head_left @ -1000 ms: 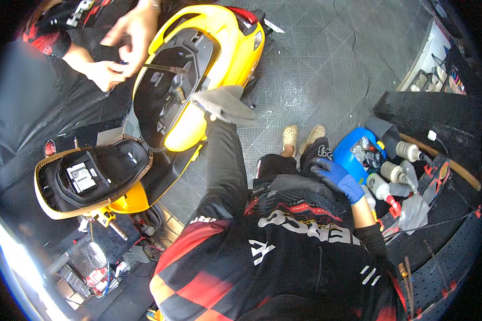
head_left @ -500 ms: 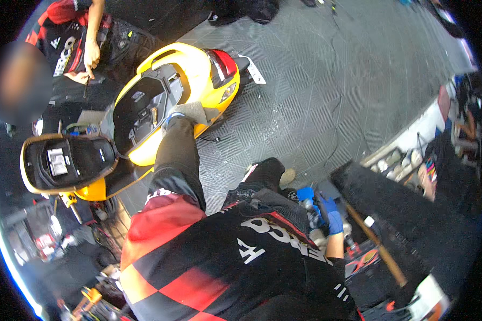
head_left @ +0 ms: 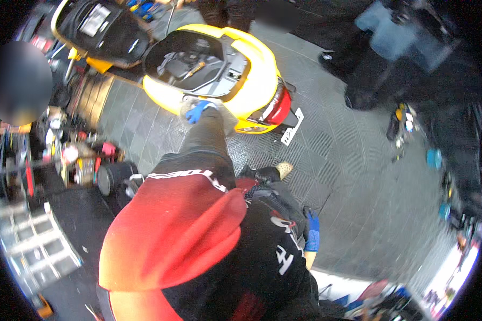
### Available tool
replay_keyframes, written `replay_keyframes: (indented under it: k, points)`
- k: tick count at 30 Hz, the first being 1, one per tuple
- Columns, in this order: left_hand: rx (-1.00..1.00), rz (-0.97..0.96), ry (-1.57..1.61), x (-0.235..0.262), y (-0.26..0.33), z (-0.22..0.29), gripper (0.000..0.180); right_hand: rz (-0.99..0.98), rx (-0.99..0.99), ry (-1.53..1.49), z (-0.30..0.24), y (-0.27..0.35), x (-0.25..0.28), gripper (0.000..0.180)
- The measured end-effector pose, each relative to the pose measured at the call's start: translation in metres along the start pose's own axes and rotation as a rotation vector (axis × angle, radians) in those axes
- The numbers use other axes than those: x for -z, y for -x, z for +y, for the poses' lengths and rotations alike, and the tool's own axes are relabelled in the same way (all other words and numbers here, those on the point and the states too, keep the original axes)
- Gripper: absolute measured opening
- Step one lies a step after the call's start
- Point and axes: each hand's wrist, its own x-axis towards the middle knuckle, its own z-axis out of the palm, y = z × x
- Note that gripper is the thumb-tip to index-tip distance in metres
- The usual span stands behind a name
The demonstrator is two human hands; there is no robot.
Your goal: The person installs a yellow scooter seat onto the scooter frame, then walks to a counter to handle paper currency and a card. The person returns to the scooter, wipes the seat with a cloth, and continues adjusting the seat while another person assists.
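A yellow scooter (head_left: 254, 59) stands in front of me, its open seat (head_left: 99, 32) swung up to the left and its dark storage bay (head_left: 182, 61) exposed. My left hand (head_left: 199, 111), in a blue glove, is pressed on a grey cloth (head_left: 225, 119) against the scooter's near side panel. The sleeve partly covers the fingers. Beside my hip hangs my right hand (head_left: 312, 235), also in a blue glove with dark finger ends. Its fingers are small and partly hidden against dark clothing.
Dark trousers of another person (head_left: 225, 13) show behind the scooter. A cluttered rack of tools and bottles (head_left: 72, 158) lies at the left, above a pale compartment tray (head_left: 40, 243). A dark cover with a clear plastic sheet (head_left: 391, 32) is at the far right. Grey textured floor (head_left: 359, 176) spreads to the right.
My view has turned, so the scooter sits higher and farther right in it. The left hand stays with the cloth on the side panel. My right hand no longer appears beside the workbench clutter.
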Motion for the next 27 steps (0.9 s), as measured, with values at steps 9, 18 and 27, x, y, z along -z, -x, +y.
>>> replay_keyframes:
  k: [9,18,27]
  points:
    - [0.715,0.201,0.661,-0.012,0.043,0.018,0.079,-0.265,-0.105,-0.01,-0.016,-0.22,0.213,0.04]
    - [1.064,0.391,0.657,-0.047,0.086,0.074,0.067,-0.464,0.134,0.269,-0.044,-0.441,0.37,0.04]
    - [1.296,0.319,0.722,-0.061,0.13,0.159,0.061,-0.534,-0.186,0.173,-0.167,-0.659,0.488,0.032]
